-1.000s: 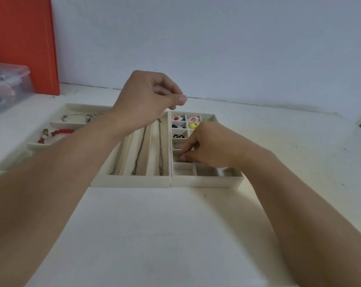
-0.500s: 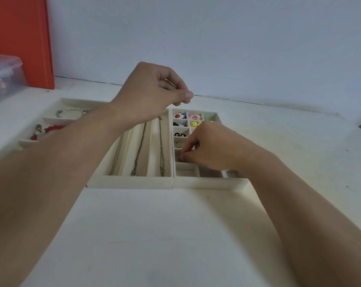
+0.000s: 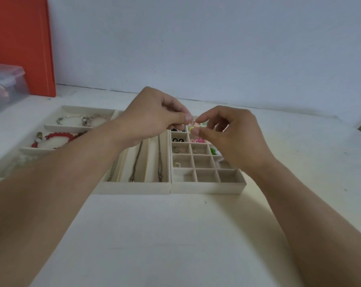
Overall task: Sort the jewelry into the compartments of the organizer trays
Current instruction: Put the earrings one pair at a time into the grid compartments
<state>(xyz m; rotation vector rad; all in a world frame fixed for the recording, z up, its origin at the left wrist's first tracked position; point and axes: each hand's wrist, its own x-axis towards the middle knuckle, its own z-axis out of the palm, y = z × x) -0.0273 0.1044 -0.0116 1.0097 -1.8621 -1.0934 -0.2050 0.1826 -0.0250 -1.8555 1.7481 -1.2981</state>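
One tiny silvery ring, pinched between both hands

Two bare forearms entered from the lower corners of the head view, each uncovered from the frame's edge to the wrist, with no sleeve or cuff showing anywhere along them. The left hand wore nothing: its knuckles and the back of the hand were plain, and its thumbnail looked short and unpainted. The right hand was likewise unadorned across its back and its visible fingers. Both wrists showed only bare surface. Motion blur softened the fingertips of both hands, so finer detail there could not be made out. The left forearm filled more of the frame than the right.
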